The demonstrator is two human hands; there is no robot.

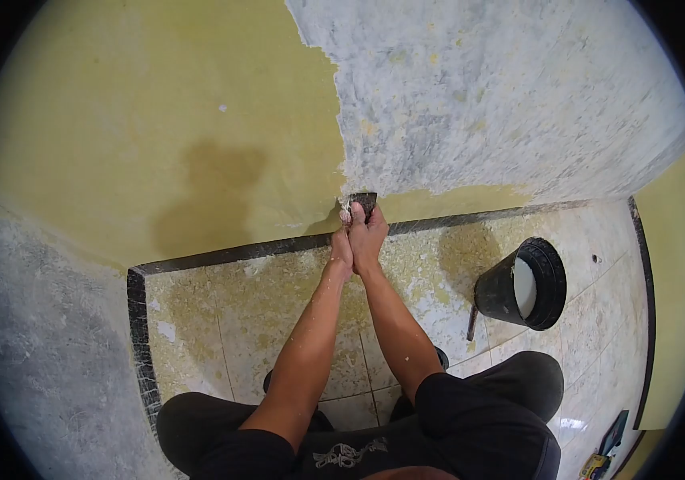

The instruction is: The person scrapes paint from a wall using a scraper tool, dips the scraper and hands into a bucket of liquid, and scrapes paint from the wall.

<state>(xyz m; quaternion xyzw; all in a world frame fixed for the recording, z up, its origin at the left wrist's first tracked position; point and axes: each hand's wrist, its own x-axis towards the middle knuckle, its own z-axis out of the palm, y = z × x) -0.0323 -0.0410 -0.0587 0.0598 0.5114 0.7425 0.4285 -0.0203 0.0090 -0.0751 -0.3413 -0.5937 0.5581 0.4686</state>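
Both of my hands are close together in front of me, low on the wall just above the dark skirting. My right hand (367, 238) is closed around a scraper (366, 202), whose dark, wide blade points up against the yellow paint (278, 176). My left hand (342, 250) presses in from the left side, its fingers closed on the same scraper; the handle is hidden between the hands. White and yellow flakes cling near the fingers. Right above the blade runs the ragged edge between yellow paint and the bare grey-white wall (478, 104).
Paint flakes (190, 320) litter the tiled floor. To the right stands a black bucket (502, 290) with whitish liquid inside, and a stick-like handle (472, 323) lies beside it. A dark-handled tool (614, 433) lies at lower right. A grey wall (38, 344) rises on the left.
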